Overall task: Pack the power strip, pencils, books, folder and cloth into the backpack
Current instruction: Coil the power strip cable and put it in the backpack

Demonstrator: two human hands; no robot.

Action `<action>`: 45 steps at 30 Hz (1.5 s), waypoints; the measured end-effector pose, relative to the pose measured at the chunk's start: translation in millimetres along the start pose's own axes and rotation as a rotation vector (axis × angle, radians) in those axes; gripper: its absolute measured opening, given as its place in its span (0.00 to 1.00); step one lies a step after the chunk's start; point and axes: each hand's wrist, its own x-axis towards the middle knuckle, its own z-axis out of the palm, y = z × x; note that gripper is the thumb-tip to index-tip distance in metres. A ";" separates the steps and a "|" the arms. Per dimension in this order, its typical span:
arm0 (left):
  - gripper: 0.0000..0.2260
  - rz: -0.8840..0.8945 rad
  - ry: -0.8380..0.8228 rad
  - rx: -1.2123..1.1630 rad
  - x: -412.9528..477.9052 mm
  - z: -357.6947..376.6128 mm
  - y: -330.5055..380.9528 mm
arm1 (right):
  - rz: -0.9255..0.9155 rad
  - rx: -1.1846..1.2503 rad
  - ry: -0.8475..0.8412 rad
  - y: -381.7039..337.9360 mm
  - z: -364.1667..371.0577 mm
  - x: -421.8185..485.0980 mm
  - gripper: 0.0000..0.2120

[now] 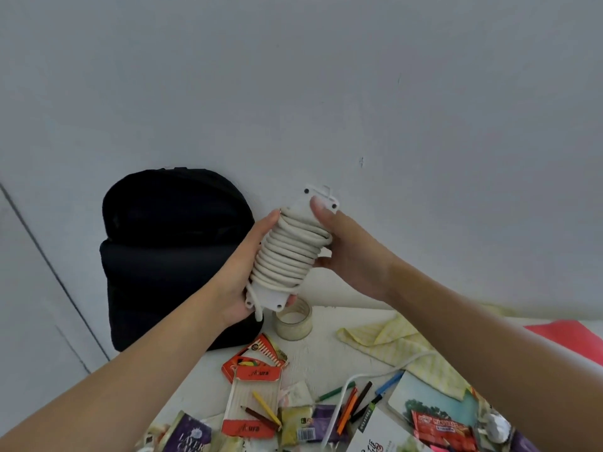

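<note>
I hold a white power strip [292,252] in the air, its cream cable wound round it in several coils. My left hand [248,275] grips its lower end and left side. My right hand [342,246] grips the upper right, thumb pressed near the top end. The loose cable [375,375] trails down across the table. A black backpack [173,256] stands against the wall to the left. Coloured pencils [354,402] lie loose on the table beside an orange pencil box [254,399]. A yellow checked cloth [391,340], a red folder [567,337] and books [434,406] lie at right.
A roll of clear tape [293,321] stands just under the power strip. Small packets [297,425] and a red snack bag [443,429] litter the white table's near edge. A grey wall rises behind everything.
</note>
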 end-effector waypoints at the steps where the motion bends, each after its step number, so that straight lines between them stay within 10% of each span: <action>1: 0.34 0.000 0.015 0.046 -1.6 -6.0 -1.6 | -0.015 -0.084 0.033 4.1 7.1 4.2 0.27; 20: 0.15 0.223 0.679 1.196 -10.0 -223.8 46.4 | -0.301 -0.316 0.445 30.9 118.8 119.1 0.23; 25: 0.37 -0.048 0.552 1.649 -5.1 -286.8 38.4 | -0.375 -0.426 0.472 32.5 130.3 169.3 0.26; 29: 0.18 0.060 0.394 1.610 -20.2 -304.9 37.9 | -0.398 -0.546 0.395 46.6 136.3 196.5 0.25; 38: 0.15 0.056 0.158 1.398 -55.0 -330.6 28.3 | -0.186 -1.009 0.153 121.7 132.6 214.4 0.28; 45: 0.13 0.086 0.341 1.461 -39.5 -320.3 32.9 | 0.017 -1.182 0.089 124.7 127.7 229.2 0.31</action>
